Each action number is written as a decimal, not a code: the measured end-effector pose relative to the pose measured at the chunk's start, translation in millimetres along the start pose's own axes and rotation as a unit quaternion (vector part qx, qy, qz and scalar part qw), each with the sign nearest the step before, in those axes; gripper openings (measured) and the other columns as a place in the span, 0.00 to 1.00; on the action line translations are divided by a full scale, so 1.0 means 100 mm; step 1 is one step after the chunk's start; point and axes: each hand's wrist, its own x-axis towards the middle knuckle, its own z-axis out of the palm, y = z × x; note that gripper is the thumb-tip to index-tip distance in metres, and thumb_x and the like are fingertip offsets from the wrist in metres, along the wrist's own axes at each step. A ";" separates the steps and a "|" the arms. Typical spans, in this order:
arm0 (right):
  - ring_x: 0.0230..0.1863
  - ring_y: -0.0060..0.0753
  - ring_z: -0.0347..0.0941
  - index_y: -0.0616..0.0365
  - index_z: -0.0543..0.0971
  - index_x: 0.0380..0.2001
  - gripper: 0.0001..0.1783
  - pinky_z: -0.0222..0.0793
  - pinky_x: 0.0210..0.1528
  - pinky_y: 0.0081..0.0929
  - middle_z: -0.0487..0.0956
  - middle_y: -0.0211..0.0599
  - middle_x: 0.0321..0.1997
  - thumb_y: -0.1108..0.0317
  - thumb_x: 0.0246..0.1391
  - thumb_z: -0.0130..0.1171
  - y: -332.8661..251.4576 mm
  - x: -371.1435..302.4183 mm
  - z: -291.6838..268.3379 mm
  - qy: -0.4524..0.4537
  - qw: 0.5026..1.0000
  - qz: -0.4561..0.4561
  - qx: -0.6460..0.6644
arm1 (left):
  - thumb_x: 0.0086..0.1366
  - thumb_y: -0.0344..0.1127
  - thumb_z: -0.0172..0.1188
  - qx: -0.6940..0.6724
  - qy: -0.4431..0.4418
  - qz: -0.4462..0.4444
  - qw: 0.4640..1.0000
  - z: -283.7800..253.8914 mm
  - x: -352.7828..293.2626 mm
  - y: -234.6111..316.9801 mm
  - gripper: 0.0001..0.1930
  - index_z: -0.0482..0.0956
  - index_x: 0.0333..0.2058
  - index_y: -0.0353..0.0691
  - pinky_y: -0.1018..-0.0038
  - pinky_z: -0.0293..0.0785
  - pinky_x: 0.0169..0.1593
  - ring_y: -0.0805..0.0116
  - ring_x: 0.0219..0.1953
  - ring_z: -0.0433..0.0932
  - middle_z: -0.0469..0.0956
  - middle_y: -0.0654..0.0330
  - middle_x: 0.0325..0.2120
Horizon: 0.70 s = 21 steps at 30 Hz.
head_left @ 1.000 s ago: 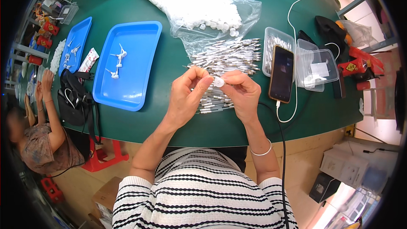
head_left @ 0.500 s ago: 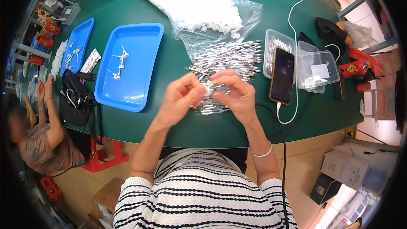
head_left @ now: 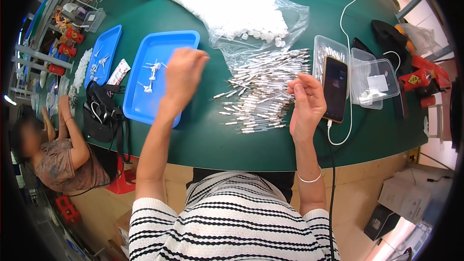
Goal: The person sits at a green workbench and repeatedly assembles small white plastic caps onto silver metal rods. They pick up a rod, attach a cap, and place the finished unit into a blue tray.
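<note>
My left hand (head_left: 183, 77), a little blurred, is over the right side of a blue tray (head_left: 131, 102). Its fingers are pinched together, and whatever they may hold is hidden. In that tray lie a few small white pieces (head_left: 153, 71) with thin prongs. My right hand (head_left: 308, 106) is raised at the right edge of a pile of thin white-and-silver rods (head_left: 261, 92), beside a phone (head_left: 334, 89). Its fingers curl in toward the thumb, and I cannot see what is between them.
Behind the pile, a clear plastic bag of small white caps (head_left: 232, 5) spills open. Clear boxes (head_left: 374, 84) and a white cable (head_left: 344, 19) lie right. Another blue tray (head_left: 107, 43) and a black bag (head_left: 99, 116) are left. Another person (head_left: 67, 159) sits at the far left.
My hands have parted from over the rod pile. The left has swung up and left to the blue tray; the right has shifted right toward the phone. The whole view has shifted slightly.
</note>
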 end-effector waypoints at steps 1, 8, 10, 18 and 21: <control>0.38 0.21 0.74 0.63 0.76 0.44 0.11 0.70 0.42 0.19 0.78 0.33 0.34 0.77 0.57 0.55 0.00 -0.01 0.00 -0.002 1.000 0.005 -0.005 | 0.56 0.28 0.62 -0.024 -0.023 0.039 0.999 0.14 0.09 0.18 0.03 0.79 0.30 0.38 0.67 0.71 0.38 0.59 0.35 0.74 0.76 0.58 0.28; 0.36 0.18 0.72 0.63 0.76 0.44 0.11 0.66 0.37 0.16 0.77 0.31 0.34 0.79 0.57 0.55 0.01 -0.04 0.00 -0.024 0.999 0.031 -0.001 | 0.55 0.29 0.61 0.015 -0.128 0.099 0.987 0.89 0.38 0.38 0.02 0.79 0.29 0.40 0.67 0.72 0.40 0.60 0.37 0.73 0.75 0.61 0.28; 0.36 0.17 0.72 0.63 0.76 0.44 0.11 0.66 0.36 0.15 0.77 0.31 0.34 0.79 0.57 0.55 0.01 -0.03 0.01 -0.031 0.999 0.029 -0.008 | 0.55 0.30 0.62 0.029 -0.142 0.096 0.985 0.92 0.40 0.38 0.02 0.79 0.29 0.40 0.66 0.73 0.40 0.61 0.38 0.73 0.75 0.61 0.29; 0.36 0.16 0.72 0.63 0.76 0.44 0.10 0.66 0.36 0.15 0.77 0.31 0.37 0.78 0.58 0.54 0.06 -0.04 0.00 -0.051 0.997 0.047 -0.013 | 0.54 0.30 0.62 0.024 -0.152 0.093 0.984 0.91 0.43 0.34 0.03 0.79 0.29 0.40 0.66 0.73 0.40 0.60 0.37 0.73 0.75 0.60 0.28; 0.35 0.17 0.72 0.60 0.76 0.45 0.13 0.67 0.35 0.17 0.77 0.31 0.37 0.78 0.56 0.56 0.06 -0.02 0.01 -0.048 0.991 0.006 -0.122 | 0.53 0.29 0.63 0.017 -0.113 0.084 0.990 0.73 0.41 0.41 0.03 0.78 0.27 0.39 0.67 0.72 0.38 0.60 0.35 0.73 0.75 0.60 0.26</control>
